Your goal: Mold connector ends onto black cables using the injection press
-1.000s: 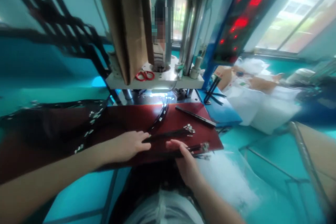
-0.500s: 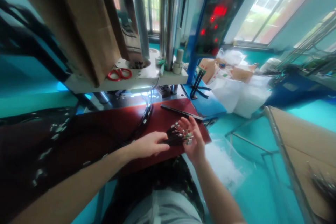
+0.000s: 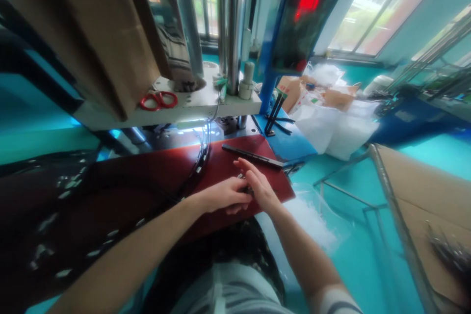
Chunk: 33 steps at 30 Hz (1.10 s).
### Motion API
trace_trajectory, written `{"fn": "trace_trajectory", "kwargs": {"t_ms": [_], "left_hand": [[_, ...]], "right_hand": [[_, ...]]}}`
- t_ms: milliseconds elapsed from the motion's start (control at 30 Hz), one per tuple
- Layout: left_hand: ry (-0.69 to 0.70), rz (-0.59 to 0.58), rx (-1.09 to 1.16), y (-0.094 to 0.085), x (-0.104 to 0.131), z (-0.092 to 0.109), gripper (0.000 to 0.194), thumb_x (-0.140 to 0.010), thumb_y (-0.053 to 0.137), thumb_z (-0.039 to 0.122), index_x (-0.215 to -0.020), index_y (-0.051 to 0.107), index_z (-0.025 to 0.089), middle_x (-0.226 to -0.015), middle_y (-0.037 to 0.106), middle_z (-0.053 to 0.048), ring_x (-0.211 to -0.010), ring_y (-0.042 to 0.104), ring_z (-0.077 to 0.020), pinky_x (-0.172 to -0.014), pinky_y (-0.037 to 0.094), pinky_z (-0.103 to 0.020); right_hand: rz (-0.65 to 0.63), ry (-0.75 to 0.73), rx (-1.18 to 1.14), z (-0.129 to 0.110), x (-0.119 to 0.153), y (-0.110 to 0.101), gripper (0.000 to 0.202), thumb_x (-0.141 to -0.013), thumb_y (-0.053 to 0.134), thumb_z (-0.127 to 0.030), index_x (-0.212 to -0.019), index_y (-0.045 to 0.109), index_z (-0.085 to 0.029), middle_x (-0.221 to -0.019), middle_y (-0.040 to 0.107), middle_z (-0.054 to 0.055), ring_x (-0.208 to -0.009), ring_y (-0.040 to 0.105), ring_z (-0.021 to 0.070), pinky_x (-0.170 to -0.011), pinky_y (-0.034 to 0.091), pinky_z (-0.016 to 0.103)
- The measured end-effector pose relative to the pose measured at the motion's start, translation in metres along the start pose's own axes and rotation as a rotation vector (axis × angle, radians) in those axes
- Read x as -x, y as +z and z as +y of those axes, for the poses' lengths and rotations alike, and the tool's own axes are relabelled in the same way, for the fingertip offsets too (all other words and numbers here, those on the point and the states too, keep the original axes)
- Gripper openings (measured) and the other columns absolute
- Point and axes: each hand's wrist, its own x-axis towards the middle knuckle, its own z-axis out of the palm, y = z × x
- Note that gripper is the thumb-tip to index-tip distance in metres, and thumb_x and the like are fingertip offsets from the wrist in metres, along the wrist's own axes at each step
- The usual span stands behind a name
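Observation:
My left hand is closed around a bunch of black cables with metal connector ends, mostly hidden between my hands. My right hand lies flat against the connector ends, its fingers stretched out and pointing away to the left. Both hands meet over the dark red work surface. Just beyond them is a narrow dark bar lying flat. Left of the hands, a loop of black cables with bright ends runs across the surface from the machine.
A press with upright steel columns and a pale plate stands ahead, with red-handled scissors on it. Black cutters are at its right on a blue ledge. A cardboard-topped table and white sacks stand right.
My right hand has turned from palm up beside the connectors to flat against their ends, covering most of them. My left hand still holds the cables, slightly further right.

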Motion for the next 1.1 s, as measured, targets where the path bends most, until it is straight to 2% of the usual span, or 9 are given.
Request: {"fn": "trace_trajectory", "kwargs": {"t_ms": [100,200,300,400,567,667,767,933,1100], "left_hand": [[-0.016,0.058,0.228,-0.001,0.001,-0.012,0.019,-0.073,0.058,0.029,-0.076,0.046,0.015,-0.058,0.047,0.004,-0.037,0.035,-0.0027,-0.032,0.021,-0.016],[-0.011,0.160,0.384,-0.001,0.004,-0.017,0.023,-0.075,0.059,0.034,-0.080,0.046,0.016,-0.060,0.046,0.005,-0.037,0.031,-0.0011,-0.032,0.016,-0.015],[0.004,0.244,0.392,0.002,0.004,-0.014,0.025,-0.075,0.059,0.038,-0.081,0.048,0.016,-0.056,0.044,0.007,-0.036,0.027,-0.0011,-0.032,0.013,-0.016],[-0.021,0.364,0.297,0.006,0.005,-0.009,0.026,-0.071,0.062,0.038,-0.078,0.051,0.015,-0.049,0.038,0.008,-0.035,0.026,-0.0022,-0.032,0.014,-0.016],[-0.004,0.529,0.099,0.009,0.010,-0.009,0.030,-0.067,0.064,0.040,-0.077,0.060,0.012,-0.047,0.042,0.007,-0.038,0.031,-0.0040,-0.037,0.021,-0.018],[0.022,0.572,-0.002,0.009,0.011,-0.012,0.029,-0.068,0.062,0.039,-0.076,0.062,0.012,-0.046,0.044,0.006,-0.040,0.035,-0.0055,-0.041,0.025,-0.019],[0.049,0.582,-0.081,0.010,0.008,-0.015,0.026,-0.069,0.061,0.038,-0.074,0.063,0.012,-0.045,0.045,0.006,-0.043,0.038,-0.0069,-0.045,0.029,-0.020],[0.091,0.556,-0.134,0.010,0.005,-0.017,0.021,-0.069,0.062,0.034,-0.067,0.063,0.012,-0.055,0.057,0.003,-0.054,0.050,-0.0101,-0.055,0.037,-0.020],[0.103,0.512,-0.133,0.010,0.004,-0.018,0.017,-0.071,0.058,0.028,-0.064,0.064,0.013,-0.062,0.064,0.002,-0.061,0.057,-0.0127,-0.062,0.040,-0.021]], "right_hand": [[-0.039,-0.025,0.236,0.001,-0.009,-0.026,0.044,-0.092,0.032,-0.041,-0.127,0.048,-0.020,-0.128,0.055,0.008,-0.118,0.049,0.0205,-0.101,0.036,0.038],[0.034,-0.022,0.887,0.003,-0.018,-0.056,0.044,-0.086,0.044,-0.027,-0.126,0.047,-0.010,-0.127,0.053,0.016,-0.118,0.046,0.0246,-0.101,0.033,0.039],[-0.009,0.060,1.457,0.004,-0.023,-0.071,0.039,-0.081,0.039,-0.009,-0.117,0.052,-0.007,-0.109,0.060,0.019,-0.105,0.053,0.0268,-0.090,0.038,0.038],[-0.111,0.122,1.593,0.001,-0.024,-0.071,0.026,-0.076,0.042,-0.010,-0.097,0.056,-0.012,-0.095,0.062,0.015,-0.088,0.058,0.0253,-0.071,0.042,0.032],[-0.220,0.312,1.113,-0.003,-0.012,-0.064,0.003,-0.072,0.046,-0.019,-0.072,0.049,-0.018,-0.067,0.061,0.004,-0.058,0.058,0.0160,-0.050,0.038,0.024],[-0.076,0.417,0.532,0.003,0.007,-0.051,0.010,-0.076,0.046,-0.027,-0.070,0.044,-0.020,-0.048,0.051,-0.006,-0.035,0.046,0.0096,-0.035,0.030,0.020],[0.085,0.321,0.092,0.009,0.023,-0.026,0.030,-0.083,0.040,-0.047,-0.072,0.044,-0.020,-0.041,0.045,-0.008,-0.028,0.039,0.0083,-0.029,0.025,0.019],[0.245,0.221,-0.049,0.014,0.026,0.009,0.043,-0.086,0.032,-0.054,-0.076,0.052,-0.017,-0.041,0.047,-0.006,-0.029,0.041,0.0083,-0.029,0.029,0.019],[0.261,0.197,-0.011,0.017,0.022,0.013,0.041,-0.087,0.035,-0.050,-0.078,0.055,-0.016,-0.044,0.047,-0.006,-0.030,0.041,0.0076,-0.030,0.031,0.019]]}}
